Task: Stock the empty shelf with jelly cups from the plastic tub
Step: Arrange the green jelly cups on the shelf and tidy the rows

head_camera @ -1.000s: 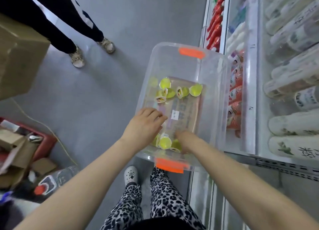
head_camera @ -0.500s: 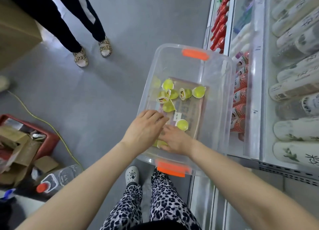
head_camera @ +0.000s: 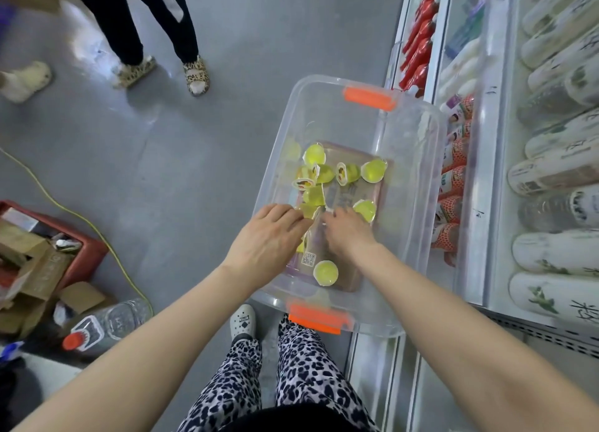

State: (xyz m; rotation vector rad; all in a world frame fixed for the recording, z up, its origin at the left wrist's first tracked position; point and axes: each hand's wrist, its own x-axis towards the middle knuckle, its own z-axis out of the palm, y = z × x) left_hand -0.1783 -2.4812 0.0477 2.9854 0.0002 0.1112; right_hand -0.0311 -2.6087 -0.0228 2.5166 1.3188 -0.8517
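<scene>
The clear plastic tub [head_camera: 418,159] with orange handles sat beside the store shelves [head_camera: 486,178], above a grey, glossy floor [head_camera: 194,159]. Yellow jelly cups [head_camera: 325,272] lay scattered on its bottom, most at the far end and one alone at the near end. Both hands were inside the tub: the left hand [head_camera: 269,237] had its fingertips on a cup, and the right hand [head_camera: 348,234] was curled downward beside another; whether either was grasping could not be told. A red crate [head_camera: 87,253] of cardboard, a red-capped bottle [head_camera: 107,324] and a yellow cable [head_camera: 81,214] lay on the floor to the left. Another person's legs [head_camera: 152,20] stood beyond.
</scene>
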